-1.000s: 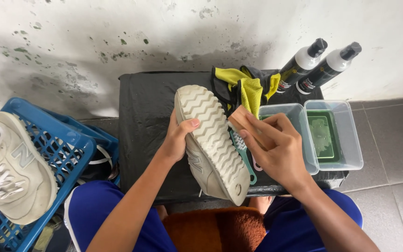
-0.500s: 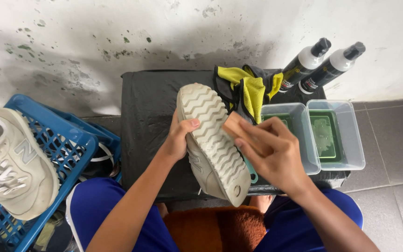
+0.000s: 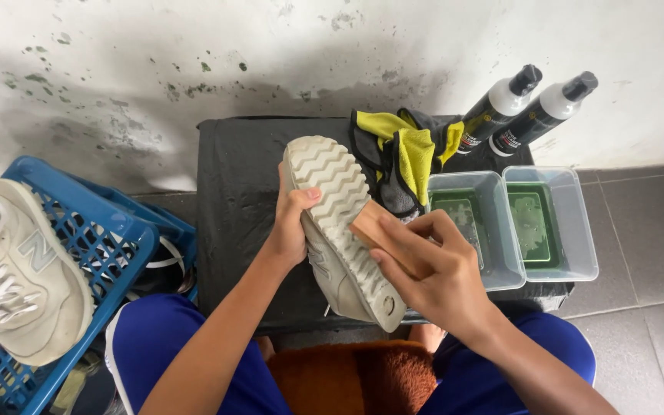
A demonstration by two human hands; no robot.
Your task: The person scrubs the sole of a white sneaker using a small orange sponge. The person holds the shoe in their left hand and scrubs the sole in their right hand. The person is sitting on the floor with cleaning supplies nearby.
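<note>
Sole up, brush on it — both hands busy over the table.

The left hand (image 3: 290,227) gripped the shoe (image 3: 340,230) by its side, thumb hooked over the tread edge, fingers curled round behind and out of sight, forearm rising from the lower left. The shoe sat tilted, sole facing up, toe toward the wall, held above the black table (image 3: 240,184). The right hand (image 3: 432,273) came in from the lower right, wrist bent, fingers (image 3: 416,230) pressed together and curled over a wooden brush (image 3: 370,228) laid against the tread. Just beside it stood two tubs (image 3: 501,269) of green liquid, a yellow cloth (image 3: 405,157) and two bottles (image 3: 528,107) behind. A second shoe (image 3: 17,269) lay in a blue basket (image 3: 109,230), well apart.
</note>
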